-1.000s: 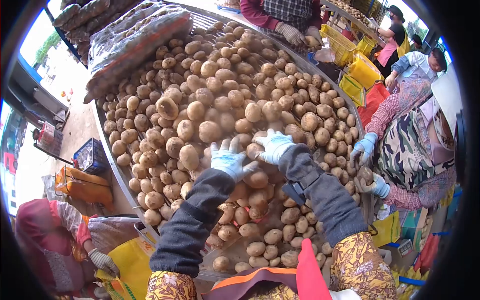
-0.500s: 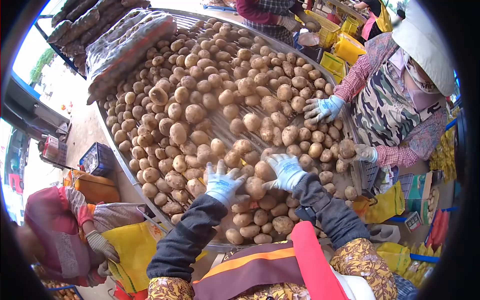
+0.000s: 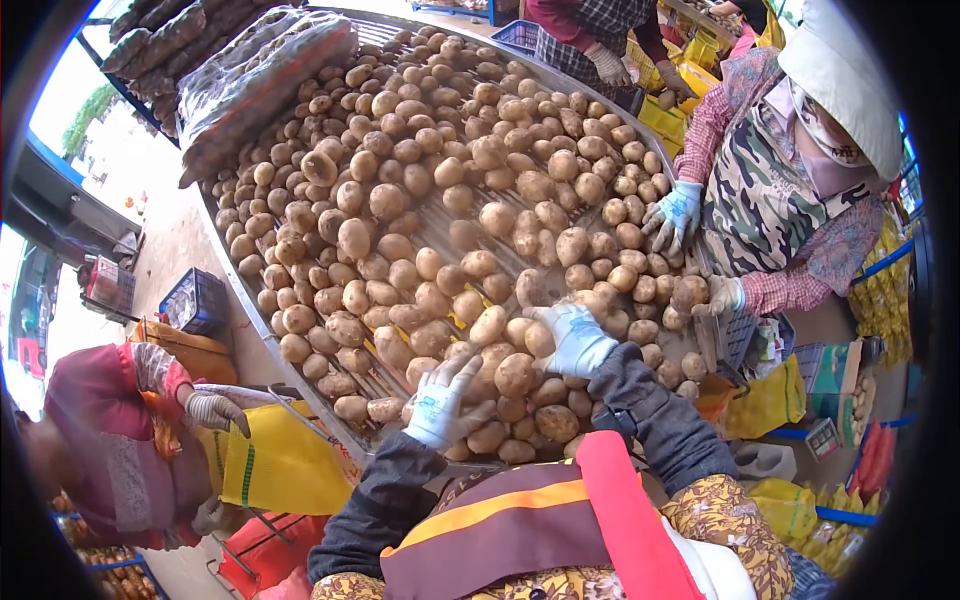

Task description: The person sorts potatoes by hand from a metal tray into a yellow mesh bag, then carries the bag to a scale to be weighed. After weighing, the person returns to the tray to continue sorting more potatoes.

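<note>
Brown potatoes (image 3: pixel 430 180) beyond our counting, our gloved left hand (image 3: pixel 440 400) and right hand (image 3: pixel 578 338) on them, both grips spread, one oblong potato (image 3: pixel 489 325) between, long axis slanting away rightward

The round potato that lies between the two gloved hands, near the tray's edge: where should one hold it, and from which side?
The potato is probably best taken across its rounded middle, coming from above. Its upper half is bare, while neighbouring potatoes crowd its lower sides and leave no room for fingers there. The right hand lies just beside it.
</note>
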Tool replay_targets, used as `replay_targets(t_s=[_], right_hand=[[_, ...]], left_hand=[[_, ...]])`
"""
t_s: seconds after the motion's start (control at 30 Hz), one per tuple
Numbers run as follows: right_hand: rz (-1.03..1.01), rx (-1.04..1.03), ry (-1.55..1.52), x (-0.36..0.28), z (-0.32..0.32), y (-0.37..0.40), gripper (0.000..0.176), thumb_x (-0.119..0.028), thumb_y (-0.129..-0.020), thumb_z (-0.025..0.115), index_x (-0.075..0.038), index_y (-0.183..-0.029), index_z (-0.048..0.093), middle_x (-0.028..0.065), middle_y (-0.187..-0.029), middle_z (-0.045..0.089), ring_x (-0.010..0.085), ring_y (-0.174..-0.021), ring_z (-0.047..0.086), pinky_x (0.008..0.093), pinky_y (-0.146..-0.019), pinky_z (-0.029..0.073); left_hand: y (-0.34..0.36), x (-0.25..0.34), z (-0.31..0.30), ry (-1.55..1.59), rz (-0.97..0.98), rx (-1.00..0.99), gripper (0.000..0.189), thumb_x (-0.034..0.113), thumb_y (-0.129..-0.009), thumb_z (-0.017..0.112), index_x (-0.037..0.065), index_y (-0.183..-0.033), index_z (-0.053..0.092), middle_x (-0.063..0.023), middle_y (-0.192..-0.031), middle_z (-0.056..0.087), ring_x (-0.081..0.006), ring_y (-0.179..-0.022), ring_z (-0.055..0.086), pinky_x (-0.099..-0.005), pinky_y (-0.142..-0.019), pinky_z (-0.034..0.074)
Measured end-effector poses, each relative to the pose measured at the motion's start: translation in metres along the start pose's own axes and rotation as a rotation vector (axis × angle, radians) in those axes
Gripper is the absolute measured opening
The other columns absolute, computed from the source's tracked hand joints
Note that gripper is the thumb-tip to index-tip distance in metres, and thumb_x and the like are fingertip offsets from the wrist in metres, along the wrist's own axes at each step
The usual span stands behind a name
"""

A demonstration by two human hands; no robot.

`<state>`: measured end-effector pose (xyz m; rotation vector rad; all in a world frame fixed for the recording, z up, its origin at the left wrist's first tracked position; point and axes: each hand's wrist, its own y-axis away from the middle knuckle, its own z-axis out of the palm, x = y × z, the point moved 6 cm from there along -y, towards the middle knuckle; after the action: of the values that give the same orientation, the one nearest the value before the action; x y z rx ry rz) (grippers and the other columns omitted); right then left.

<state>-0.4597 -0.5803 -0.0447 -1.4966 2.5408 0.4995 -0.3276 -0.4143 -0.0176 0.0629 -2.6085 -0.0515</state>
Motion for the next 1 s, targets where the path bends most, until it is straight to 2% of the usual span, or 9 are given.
replay_targets(t_s=[0.1, 0.23, 0.37, 0.53, 0.6, 0.67, 0.7, 0.87, 1.0], right_hand=[[0.199, 0.041, -1.491, -0.001, 0.007, 0.018, 0.070, -0.048, -0.081, 0.074, -0.010, -0.132, 0.045, 0.0066, -0.117, 0.055, 0.0167, -0.108, 0.053, 0.0305, -0.092, 0.048], [0.133, -0.148, -1.876, -0.030, 0.011, 0.024, 0.078, -0.057, -0.082, 0.069, -0.008, -0.136, 0.041, 0.0087, -0.119, 0.054, 0.0176, -0.099, 0.060, 0.0307, -0.080, 0.054], [0.051, -0.140, -1.614, -0.049, 0.001, 0.021, 0.072, -0.062, -0.094, 0.046, -0.006, -0.140, 0.039, 0.0078, -0.116, 0.056, 0.0154, -0.091, 0.062, 0.0272, -0.061, 0.053], [0.310, -0.205, -1.315, -0.037, 0.003, 0.028, 0.044, -0.034, -0.102, 0.048, 0.000, -0.129, 0.054, 0.0043, -0.110, 0.061, 0.0140, -0.098, 0.061, 0.0252, -0.085, 0.050], [0.324, 0.102, -1.362, -0.034, 0.007, 0.027, 0.034, -0.023, -0.100, 0.054, 0.003, -0.122, 0.058, 0.0070, -0.108, 0.065, 0.0169, -0.098, 0.063, 0.0273, -0.082, 0.052], [-0.032, 0.733, -0.997, -0.034, -0.030, 0.038, 0.027, -0.013, -0.098, 0.055, 0.003, -0.119, 0.059, 0.0139, -0.112, 0.065, 0.0219, -0.103, 0.063, 0.0281, -0.086, 0.051], [-0.149, 0.784, -1.028, -0.046, -0.055, 0.047, 0.032, -0.021, -0.098, 0.056, 0.002, -0.120, 0.059, 0.0185, -0.115, 0.063, 0.0303, -0.108, 0.062, 0.0351, -0.092, 0.050], [-0.853, 0.464, -0.513, -0.139, -0.079, 0.055, 0.060, -0.042, -0.088, 0.062, -0.001, -0.131, 0.051, 0.0186, -0.134, 0.052, 0.0368, -0.128, 0.047, 0.0489, -0.109, 0.035], [-0.775, 0.180, -0.280, -0.161, -0.038, 0.034, 0.070, -0.054, -0.088, 0.053, -0.008, -0.140, 0.044, 0.0177, -0.146, 0.041, 0.0328, -0.141, 0.033, 0.0512, -0.116, 0.021]], left_hand=[[0.002, 0.000, 0.005, 0.723, -0.140, 0.154, 0.077, 0.029, -0.090, 0.069, 0.007, -0.150, 0.025, -0.0153, -0.147, 0.037, -0.0250, -0.135, 0.038, -0.0419, -0.111, 0.032], [-0.020, 0.024, 0.024, 1.798, -0.486, 0.158, 0.077, 0.061, -0.095, 0.042, 0.011, -0.150, 0.023, -0.0134, -0.146, 0.039, -0.0299, -0.133, 0.041, -0.0470, -0.110, 0.034], [-0.028, 0.045, 0.030, 2.227, -0.514, -0.002, 0.066, 0.058, -0.095, 0.045, 0.011, -0.141, 0.039, -0.0107, -0.141, 0.046, -0.0269, -0.130, 0.045, -0.0492, -0.108, 0.037], [-0.019, 0.038, 0.034, 2.254, -0.459, 0.074, 0.059, 0.052, -0.098, 0.043, 0.007, -0.136, 0.044, -0.0120, -0.136, 0.051, -0.0285, -0.125, 0.050, -0.0484, -0.107, 0.039], [-0.017, 0.034, 0.037, 2.241, -0.460, 0.101, 0.057, 0.050, -0.099, 0.042, 0.006, -0.135, 0.045, -0.0123, -0.134, 0.052, -0.0291, -0.123, 0.051, -0.0478, -0.106, 0.040], [-0.016, 0.028, 0.045, 2.317, -0.356, -0.004, 0.052, 0.044, -0.102, 0.039, 0.003, -0.133, 0.046, -0.0143, -0.135, 0.051, -0.0297, -0.124, 0.051, -0.0466, -0.106, 0.041], [-0.016, 0.032, 0.039, 2.318, -0.354, -0.001, 0.052, 0.044, -0.102, 0.039, 0.003, -0.133, 0.046, -0.0143, -0.135, 0.051, -0.0297, -0.124, 0.051, -0.0466, -0.106, 0.041], [-0.007, 0.031, 0.035, 2.124, -0.525, 0.009, 0.054, 0.047, -0.102, 0.038, 0.004, -0.134, 0.047, -0.0149, -0.136, 0.050, -0.0287, -0.125, 0.050, -0.0445, -0.105, 0.041], [-0.002, 0.030, 0.031, 1.980, -0.526, 0.019, 0.056, 0.049, -0.101, 0.037, 0.005, -0.134, 0.047, -0.0147, -0.137, 0.049, -0.0271, -0.125, 0.050, -0.0432, -0.104, 0.042]])
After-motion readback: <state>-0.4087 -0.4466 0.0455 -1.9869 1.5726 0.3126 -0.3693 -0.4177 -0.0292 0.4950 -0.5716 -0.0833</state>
